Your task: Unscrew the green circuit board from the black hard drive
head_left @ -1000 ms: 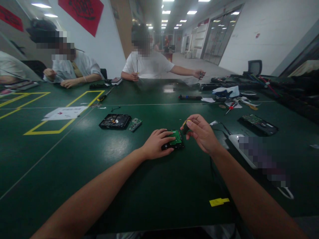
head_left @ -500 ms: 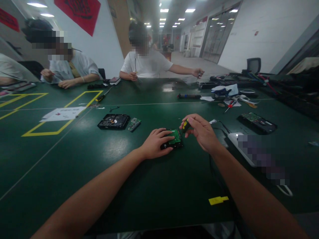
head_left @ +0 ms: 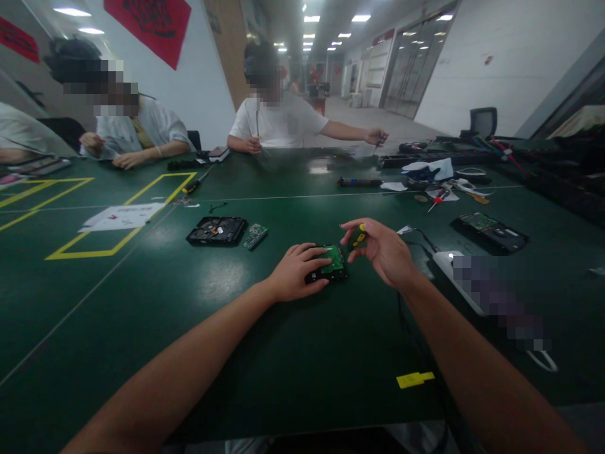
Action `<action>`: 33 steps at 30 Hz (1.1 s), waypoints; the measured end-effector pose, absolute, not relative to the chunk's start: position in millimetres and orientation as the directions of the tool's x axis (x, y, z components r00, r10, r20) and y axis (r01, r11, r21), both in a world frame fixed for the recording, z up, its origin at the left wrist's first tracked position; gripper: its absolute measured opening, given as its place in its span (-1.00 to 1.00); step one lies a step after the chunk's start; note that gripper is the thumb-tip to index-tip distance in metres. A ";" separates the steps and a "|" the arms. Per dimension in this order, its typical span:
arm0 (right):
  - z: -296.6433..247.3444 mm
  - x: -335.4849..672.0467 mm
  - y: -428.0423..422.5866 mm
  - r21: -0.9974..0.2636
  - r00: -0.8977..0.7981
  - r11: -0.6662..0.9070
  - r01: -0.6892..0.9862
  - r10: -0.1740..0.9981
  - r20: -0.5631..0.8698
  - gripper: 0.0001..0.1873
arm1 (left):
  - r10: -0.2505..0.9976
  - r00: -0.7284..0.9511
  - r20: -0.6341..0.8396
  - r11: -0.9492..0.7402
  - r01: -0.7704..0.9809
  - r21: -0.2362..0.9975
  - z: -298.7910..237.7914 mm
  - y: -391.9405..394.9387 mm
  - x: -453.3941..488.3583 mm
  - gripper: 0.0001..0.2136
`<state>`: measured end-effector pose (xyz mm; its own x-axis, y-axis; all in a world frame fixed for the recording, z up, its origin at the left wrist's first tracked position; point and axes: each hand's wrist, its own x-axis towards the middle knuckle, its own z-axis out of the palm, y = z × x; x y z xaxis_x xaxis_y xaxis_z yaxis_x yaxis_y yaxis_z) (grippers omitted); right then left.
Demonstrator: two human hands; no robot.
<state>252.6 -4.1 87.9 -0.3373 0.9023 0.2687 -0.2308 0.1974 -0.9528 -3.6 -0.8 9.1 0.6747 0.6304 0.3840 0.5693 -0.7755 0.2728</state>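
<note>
A hard drive with a green circuit board facing up lies flat on the green table. Spread over its left part is my left hand, fingers across the top and thumb along the near edge, gripping it down. My right hand holds a small screwdriver with a yellow and black handle between thumb and fingers. The screwdriver leans over the drive's right edge; its tip is too small to make out. Left of the drive lie a loose green circuit board and an opened black drive casing.
Another hard drive and a white power bank-like device with a cable lie on the right. A yellow tag is near the front edge. Tools and a cloth are further back. Two co-workers sit across the table.
The fingers of my right hand have shifted and lifted on the screwdriver, and its handle is turned slightly and shows more. My left hand and the hard drive stay in place.
</note>
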 end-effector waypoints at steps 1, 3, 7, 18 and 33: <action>86.4 251.4 -4.0 -0.950 -0.336 0.203 -0.238 0.900 0.276 -0.60 | 0.630 0.674 0.385 -0.776 0.570 0.271 9.3 -1.0 -3.5 -0.50; 84.1 248.7 -4.2 -0.946 -0.319 0.221 -0.236 0.902 0.290 -0.61 | 0.628 0.674 0.389 -0.777 0.571 0.266 9.4 -1.3 -3.4 -0.51; 83.4 245.2 -6.1 -0.946 -0.242 0.264 -0.188 0.921 0.305 -0.68 | 0.628 0.674 0.388 -0.777 0.571 0.265 9.5 -1.9 -3.3 -0.51; 89.5 246.3 -9.7 -0.956 -0.343 0.208 -0.206 0.900 0.270 -0.70 | 0.635 0.668 0.388 -0.772 0.573 0.275 10.3 -1.9 -2.2 -0.52; 87.6 249.0 -7.6 -0.950 -0.262 0.280 -0.140 0.915 0.308 -0.71 | 0.627 0.674 0.391 -0.778 0.569 0.267 8.0 -0.8 -3.6 -0.50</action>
